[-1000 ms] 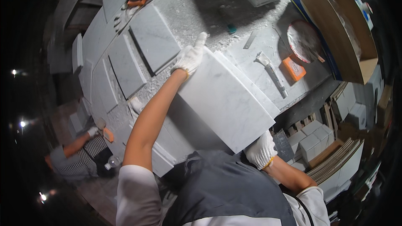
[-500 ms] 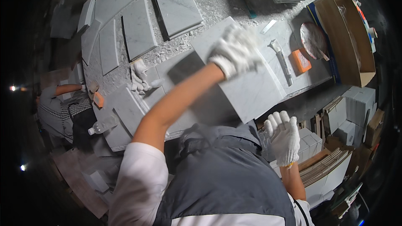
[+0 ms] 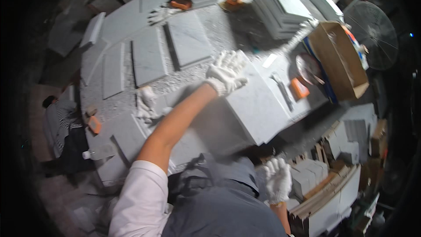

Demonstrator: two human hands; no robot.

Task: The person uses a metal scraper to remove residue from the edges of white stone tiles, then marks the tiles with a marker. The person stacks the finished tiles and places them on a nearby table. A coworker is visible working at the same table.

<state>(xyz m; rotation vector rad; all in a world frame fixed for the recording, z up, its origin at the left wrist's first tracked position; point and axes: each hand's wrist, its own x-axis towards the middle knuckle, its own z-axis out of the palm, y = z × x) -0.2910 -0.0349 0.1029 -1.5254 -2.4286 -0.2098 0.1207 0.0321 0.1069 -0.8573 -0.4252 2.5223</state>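
My left hand, in a white knit glove, reaches across to the upper left corner of a pale marble-look tile. Its fingers lie stretched out, against or just above that corner; the exact contact is hard to tell. The tile sits raised over the bench, casting a shadow to its left. My right hand, gloved the same way and slightly blurred, hangs beside my body below the tile's near corner. Its fingers are apart and nothing shows in it. To the tile's right lie a slim tool and an orange block.
Several tiles rest on the dusty bench, with a tall tile stack behind. A cardboard box stands at the right edge, near a fan. Loose gloves lie left. Another person works at far left.
My left hand has gone from a blurred sweep above the tile to a flat, spread pose at its corner. My right hand has dropped lower. The whole view has shifted with my head.
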